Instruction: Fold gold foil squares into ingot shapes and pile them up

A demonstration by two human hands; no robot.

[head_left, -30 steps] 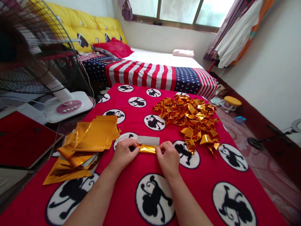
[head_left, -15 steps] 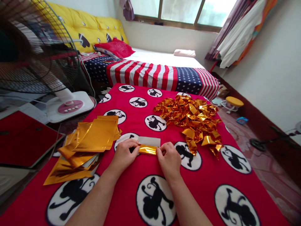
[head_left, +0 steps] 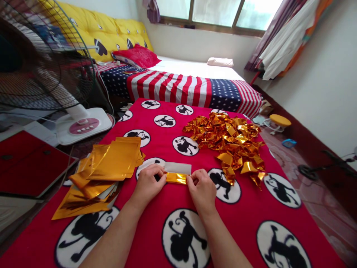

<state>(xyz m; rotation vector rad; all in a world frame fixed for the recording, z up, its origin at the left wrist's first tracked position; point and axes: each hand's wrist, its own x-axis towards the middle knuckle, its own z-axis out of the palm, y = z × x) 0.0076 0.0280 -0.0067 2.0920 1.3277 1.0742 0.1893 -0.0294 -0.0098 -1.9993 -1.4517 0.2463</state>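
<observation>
Between my hands lies a sheet of gold foil paper point(head_left: 176, 178), its near part folded over into a shiny gold band and its pale grey back showing along the far side. My left hand point(head_left: 150, 183) pinches the left end of the band, thumb and fingers together. At the right end, my right hand point(head_left: 201, 188) pinches it the same way. To the left is a loose stack of flat gold foil sheets point(head_left: 111, 160). A heap of folded gold foil pieces point(head_left: 227, 137) sits at the far right of the table.
A red cloth with monkey prints point(head_left: 145, 238) covers the table. At the left stand a fan point(head_left: 83, 124) and a dark red board point(head_left: 28, 163). Beyond the table is a bed with a flag-patterned cover point(head_left: 173, 87). A yellow stool point(head_left: 280, 120) stands on the floor at right.
Both hands keep their pinch on the foil sheet, with hardly any movement. The whole view has shifted very slightly.
</observation>
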